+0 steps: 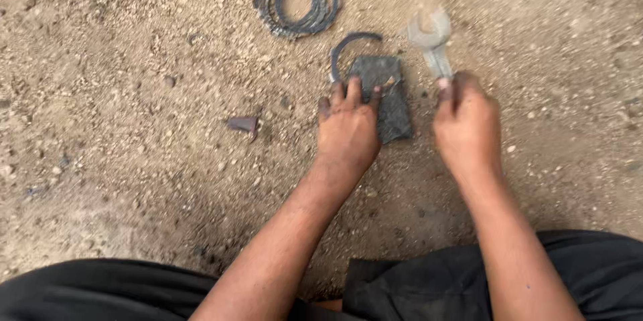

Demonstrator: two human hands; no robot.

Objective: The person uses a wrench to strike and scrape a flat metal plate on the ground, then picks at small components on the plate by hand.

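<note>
My left hand (347,123) presses flat on a dark rectangular block (392,103) lying on the dirt ground. A thin dark ring (349,43), partly under the block and my fingers, curves out past its far edge. My right hand (467,123) is shut on the handle of a grey open-ended wrench (432,36), whose jaw end is raised and blurred just right of the block's far end.
A stack of dark rings (298,1) lies further away on the ground. A small dark metal piece (242,123) rests to the left of my left hand. My dark-clothed knees (469,281) fill the bottom edge. Sandy, pebbly dirt (134,60) lies all round.
</note>
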